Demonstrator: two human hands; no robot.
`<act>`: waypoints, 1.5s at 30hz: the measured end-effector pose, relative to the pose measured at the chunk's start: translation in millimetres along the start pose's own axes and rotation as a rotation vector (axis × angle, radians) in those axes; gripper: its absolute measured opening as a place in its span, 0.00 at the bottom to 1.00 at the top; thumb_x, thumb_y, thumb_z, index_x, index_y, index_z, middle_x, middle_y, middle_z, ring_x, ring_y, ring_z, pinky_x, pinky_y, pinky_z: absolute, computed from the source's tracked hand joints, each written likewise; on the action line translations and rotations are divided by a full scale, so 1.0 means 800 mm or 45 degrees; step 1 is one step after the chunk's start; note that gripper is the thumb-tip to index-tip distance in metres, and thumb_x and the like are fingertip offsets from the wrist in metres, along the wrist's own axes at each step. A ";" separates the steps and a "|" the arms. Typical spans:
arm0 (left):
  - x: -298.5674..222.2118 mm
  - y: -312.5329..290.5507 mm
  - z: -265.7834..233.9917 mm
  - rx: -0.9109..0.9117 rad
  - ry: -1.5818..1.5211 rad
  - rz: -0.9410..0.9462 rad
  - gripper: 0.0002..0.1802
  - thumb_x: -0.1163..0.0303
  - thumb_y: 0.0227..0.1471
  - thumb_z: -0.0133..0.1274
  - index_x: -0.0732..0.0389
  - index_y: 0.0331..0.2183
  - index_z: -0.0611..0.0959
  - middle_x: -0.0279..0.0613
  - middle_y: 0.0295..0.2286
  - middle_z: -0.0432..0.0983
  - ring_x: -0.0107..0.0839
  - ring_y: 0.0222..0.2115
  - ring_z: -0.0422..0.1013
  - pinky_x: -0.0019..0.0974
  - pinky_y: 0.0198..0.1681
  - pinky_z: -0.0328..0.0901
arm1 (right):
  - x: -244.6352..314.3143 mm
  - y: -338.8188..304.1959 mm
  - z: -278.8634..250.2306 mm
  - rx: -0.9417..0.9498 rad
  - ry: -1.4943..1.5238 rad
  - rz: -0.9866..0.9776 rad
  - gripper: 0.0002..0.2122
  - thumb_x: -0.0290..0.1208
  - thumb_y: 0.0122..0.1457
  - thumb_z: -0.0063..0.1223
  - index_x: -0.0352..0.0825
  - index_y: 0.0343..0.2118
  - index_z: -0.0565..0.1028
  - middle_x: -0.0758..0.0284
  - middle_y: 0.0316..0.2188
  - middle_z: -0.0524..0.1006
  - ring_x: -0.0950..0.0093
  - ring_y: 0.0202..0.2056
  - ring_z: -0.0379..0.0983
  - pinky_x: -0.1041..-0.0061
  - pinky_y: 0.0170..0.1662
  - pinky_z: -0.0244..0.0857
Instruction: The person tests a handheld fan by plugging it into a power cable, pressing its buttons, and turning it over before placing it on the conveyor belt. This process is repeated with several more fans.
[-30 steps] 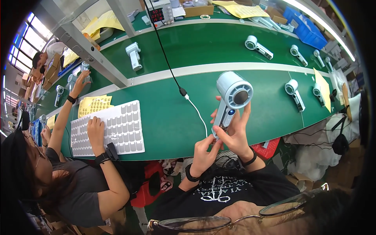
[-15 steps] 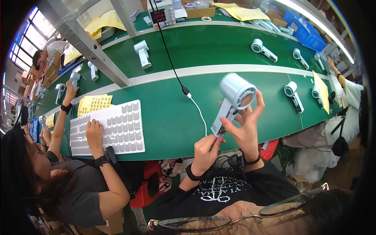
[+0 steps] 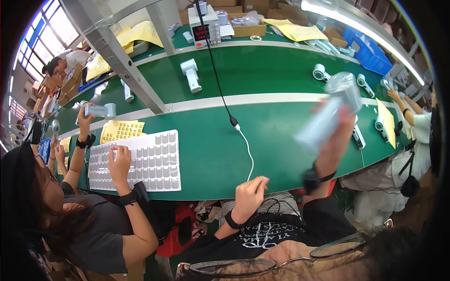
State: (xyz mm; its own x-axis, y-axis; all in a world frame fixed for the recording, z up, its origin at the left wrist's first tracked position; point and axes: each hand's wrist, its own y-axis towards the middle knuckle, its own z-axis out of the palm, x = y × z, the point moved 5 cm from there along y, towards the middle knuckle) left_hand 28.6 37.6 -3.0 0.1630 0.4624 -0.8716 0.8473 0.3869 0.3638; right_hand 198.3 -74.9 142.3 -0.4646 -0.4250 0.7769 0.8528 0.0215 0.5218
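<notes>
A light blue handheld fan (image 3: 321,121), blurred by motion, is lifted above the right part of the green bench in my right hand (image 3: 336,140), whose fingers wrap round its handle. Nearer the bench's front edge, my left hand (image 3: 249,196) pinches the end of a white cable (image 3: 249,152). A small metal tip shows at its fingertips. The cable runs up to a black connector (image 3: 233,122) on a black cord. Fan and cable end are well apart.
At left a co-worker handles another fan (image 3: 101,111) beside a sheet of grey stickers (image 3: 157,161). More fans lie along the far belt, one being a white-blue fan (image 3: 191,75). A power supply (image 3: 204,29) and blue crate (image 3: 368,49) stand behind. A metal post (image 3: 126,65) rises at left.
My right hand has swung the fan right and turned it over, away from my left hand. The cable end, formerly at the fan's base, is now apart from it. The co-worker has raised a fan.
</notes>
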 end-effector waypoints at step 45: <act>-0.010 0.006 -0.041 -0.165 -0.117 -0.074 0.06 0.76 0.57 0.49 0.68 0.31 0.79 0.39 0.18 0.73 0.24 0.18 0.69 0.26 0.22 0.63 | -0.229 0.042 0.088 1.229 -0.816 0.668 0.28 0.28 0.52 0.55 0.33 0.56 0.58 0.64 0.33 0.74 0.75 0.34 0.74 0.72 0.36 0.70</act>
State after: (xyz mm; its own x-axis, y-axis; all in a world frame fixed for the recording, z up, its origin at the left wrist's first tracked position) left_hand 14.7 61.5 16.7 0.1663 0.3640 -0.9164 0.7854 0.5130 0.3463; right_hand 295.5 67.3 42.5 -0.3872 0.3403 0.8569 0.5742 0.8162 -0.0646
